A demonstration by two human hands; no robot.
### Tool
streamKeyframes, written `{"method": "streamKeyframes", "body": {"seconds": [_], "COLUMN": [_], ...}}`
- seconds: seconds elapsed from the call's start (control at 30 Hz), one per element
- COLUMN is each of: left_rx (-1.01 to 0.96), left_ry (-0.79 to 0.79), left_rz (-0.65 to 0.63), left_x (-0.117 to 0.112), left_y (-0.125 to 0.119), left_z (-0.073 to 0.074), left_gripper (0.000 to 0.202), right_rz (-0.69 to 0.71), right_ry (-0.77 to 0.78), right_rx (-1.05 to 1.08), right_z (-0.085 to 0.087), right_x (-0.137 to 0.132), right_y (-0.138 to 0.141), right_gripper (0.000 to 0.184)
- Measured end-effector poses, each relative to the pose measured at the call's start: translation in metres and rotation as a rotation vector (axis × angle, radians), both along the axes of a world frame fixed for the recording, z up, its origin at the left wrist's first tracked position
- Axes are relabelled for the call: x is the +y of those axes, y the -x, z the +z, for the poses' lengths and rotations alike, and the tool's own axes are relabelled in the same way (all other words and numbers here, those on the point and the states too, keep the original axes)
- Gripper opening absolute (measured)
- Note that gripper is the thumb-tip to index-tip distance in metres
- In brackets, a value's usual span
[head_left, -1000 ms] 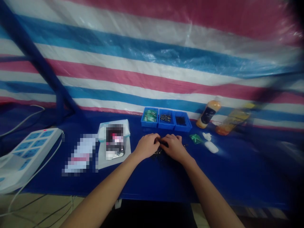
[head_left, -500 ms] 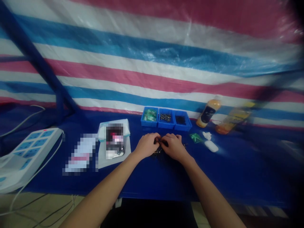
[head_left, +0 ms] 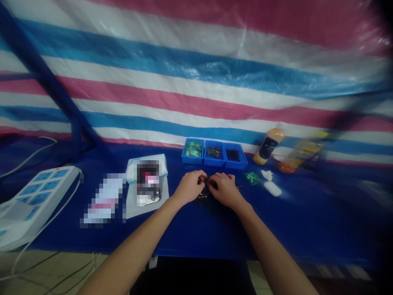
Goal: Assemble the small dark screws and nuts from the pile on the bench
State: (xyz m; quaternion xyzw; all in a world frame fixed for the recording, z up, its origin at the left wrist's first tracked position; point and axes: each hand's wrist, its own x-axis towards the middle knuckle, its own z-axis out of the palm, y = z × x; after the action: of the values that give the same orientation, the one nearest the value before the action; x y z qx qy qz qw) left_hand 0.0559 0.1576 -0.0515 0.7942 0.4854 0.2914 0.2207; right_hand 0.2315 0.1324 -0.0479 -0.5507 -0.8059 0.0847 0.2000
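Observation:
Over the middle of the blue table [head_left: 211, 233], my left hand [head_left: 190, 186] and my right hand [head_left: 224, 188] almost meet at the fingertips. The fingers of both are curled and pinched together; whatever they hold is too small and too hidden to name. Below and between them lies a little heap of small dark and brassy metal parts [head_left: 202, 196], partly covered by the hands. Just beyond stand three blue bins: one with green-and-clear packets [head_left: 194, 148], one with shiny metal pieces [head_left: 213, 152], one with small black pieces [head_left: 233, 155].
To the right are a green packet [head_left: 252, 178], crumpled white tissue [head_left: 267, 175], a white rounded case [head_left: 272, 189] and two drink bottles, one upright [head_left: 268, 145], one blurred [head_left: 302, 153]. Leftward lie a white package [head_left: 132, 209], a pixelated sheet [head_left: 106, 196] and a power strip [head_left: 39, 200].
My left fingertips have drawn slightly away from the right ones, showing a little more of the small parts. My right hand stays almost where it was.

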Motion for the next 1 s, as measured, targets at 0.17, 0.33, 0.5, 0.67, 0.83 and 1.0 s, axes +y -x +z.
{"method": "streamKeyframes", "body": {"seconds": [0.17,0.33,0.5,0.67,0.83,1.0], "left_rx": [-0.024,-0.024,-0.019,-0.014,0.011,0.026], "left_ry": [-0.027,-0.033,-0.022,-0.025,-0.03,-0.022], "left_rz": [-0.014,-0.005,0.005,0.015,0.032,0.023], "left_x": [0.0,0.001,0.002,0.004,0.005,0.003], "left_y": [0.0,0.002,0.002,0.003,0.005,0.005], "left_z": [0.0,-0.001,0.0,-0.001,-0.002,-0.002], "left_gripper": [0.027,0.029,0.03,0.03,0.033,0.033], "right_rz": [-0.003,0.003,0.048,0.137,0.184,0.261], "right_ry": [0.014,0.017,0.031,0.003,-0.022,0.015], "right_rx": [-0.016,0.007,0.034,0.007,-0.046,-0.013], "right_z": [0.0,0.003,0.009,0.009,0.008,0.016], "right_x": [0.001,0.001,-0.002,-0.002,-0.001,-0.008], "right_y": [-0.002,-0.009,-0.012,-0.009,-0.003,0.002], "right_gripper": [0.014,0.017,0.019,0.019,0.021,0.02]}}
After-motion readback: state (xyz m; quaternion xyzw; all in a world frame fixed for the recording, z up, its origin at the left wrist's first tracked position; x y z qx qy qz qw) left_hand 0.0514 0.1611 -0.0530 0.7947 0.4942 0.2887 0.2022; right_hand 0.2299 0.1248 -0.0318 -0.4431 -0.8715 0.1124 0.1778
